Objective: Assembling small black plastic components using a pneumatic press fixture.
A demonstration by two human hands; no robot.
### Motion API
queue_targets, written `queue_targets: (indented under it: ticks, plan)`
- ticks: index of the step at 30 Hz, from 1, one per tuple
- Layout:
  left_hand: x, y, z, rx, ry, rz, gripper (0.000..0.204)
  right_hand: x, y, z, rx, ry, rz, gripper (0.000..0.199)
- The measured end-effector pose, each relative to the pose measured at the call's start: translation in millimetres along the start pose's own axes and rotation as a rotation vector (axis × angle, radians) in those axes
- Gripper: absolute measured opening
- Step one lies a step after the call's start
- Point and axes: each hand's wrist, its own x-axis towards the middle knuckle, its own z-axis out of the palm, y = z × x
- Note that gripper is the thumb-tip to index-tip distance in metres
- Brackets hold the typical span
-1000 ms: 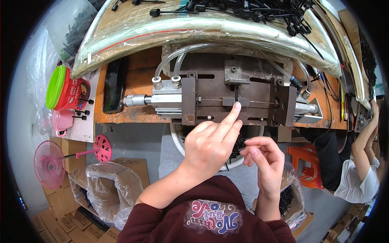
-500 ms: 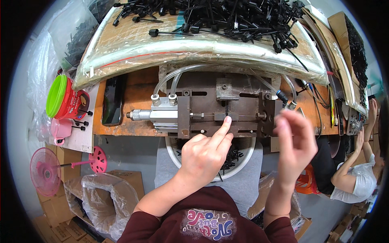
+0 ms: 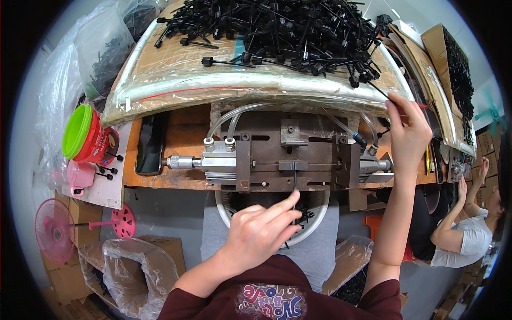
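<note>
A dark metal fixture [image 3: 266, 146] sits at the bench edge, with a silver pneumatic cylinder [image 3: 220, 162] on its left and another cylinder [image 3: 373, 166] on its right. From the small clamp block [image 3: 293, 166] in its middle, a thin black stem [image 3: 296, 182] points toward me. My left hand [image 3: 258, 232] is just below, index finger stretched toward that stem and the others loosely bent; contact is unclear. At the pile's right edge, my right hand [image 3: 410, 130] pinches the tip of a black stemmed part [image 3: 377, 89] between thumb and forefinger.
A heap of black stemmed parts [image 3: 277, 32] lies on a plastic-wrapped cardboard board [image 3: 176, 88]. A white basket [image 3: 322, 216] with black parts is below the fixture. At left are a red and green bucket [image 3: 85, 133] and pink fan [image 3: 54, 230]. A co-worker [image 3: 461, 234] sits at right.
My right hand has moved up from beside the fixture to the heap and taken a stem's tip. My left hand has drawn back from the clamp block toward me.
</note>
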Motion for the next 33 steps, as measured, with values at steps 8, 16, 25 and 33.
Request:
queue_targets:
  ticks: [8, 16, 25, 33]
  plan:
    - [-7, 3, -15, -0.452, 0.086, -0.179, 0.067, -27, -36, -42, 0.883, -0.171, 0.414, 0.017]
    - [6, 10, -40, -0.794, -0.014, -0.244, 0.046, -46, -79, -33, 1.151, -0.855, 0.558, 0.016]
    - [6, 3, -22, -0.379, 0.274, -0.064, 0.033, 26, -77, 17, 0.275, -0.228, -0.232, 0.021]
    - [5, -16, 13, 0.080, 0.199, 0.088, 0.032, 75, -69, 64, -0.140, -0.334, -0.778, 0.029]
